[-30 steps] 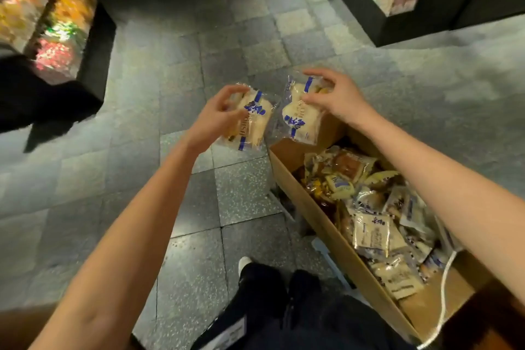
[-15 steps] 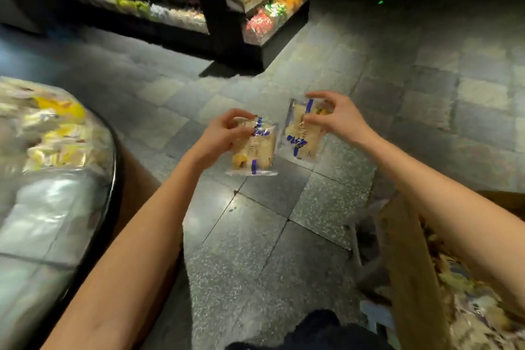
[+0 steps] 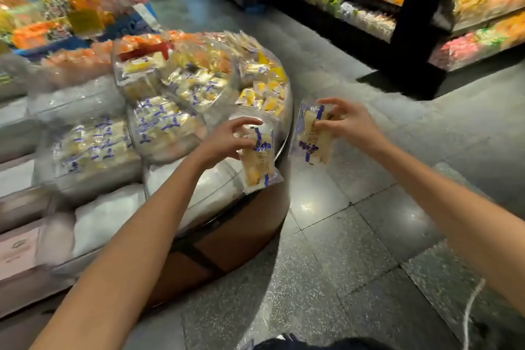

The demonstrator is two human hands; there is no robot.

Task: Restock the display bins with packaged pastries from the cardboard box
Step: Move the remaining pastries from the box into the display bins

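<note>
Two pastries, one per hand: my left hand (image 3: 224, 140) pinches a pack (image 3: 260, 162) over the bins' (image 3: 170, 133) rim, my right hand (image 3: 348, 125) grips another pack (image 3: 311, 136) above the floor (image 3: 355, 250) beside them.

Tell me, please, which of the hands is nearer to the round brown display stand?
Left. The left hand grips a clear blue-striped pastry packet over the rim of the round brown display stand; the right hand holds a second packet beyond it, above the grey tiled floor.
</note>
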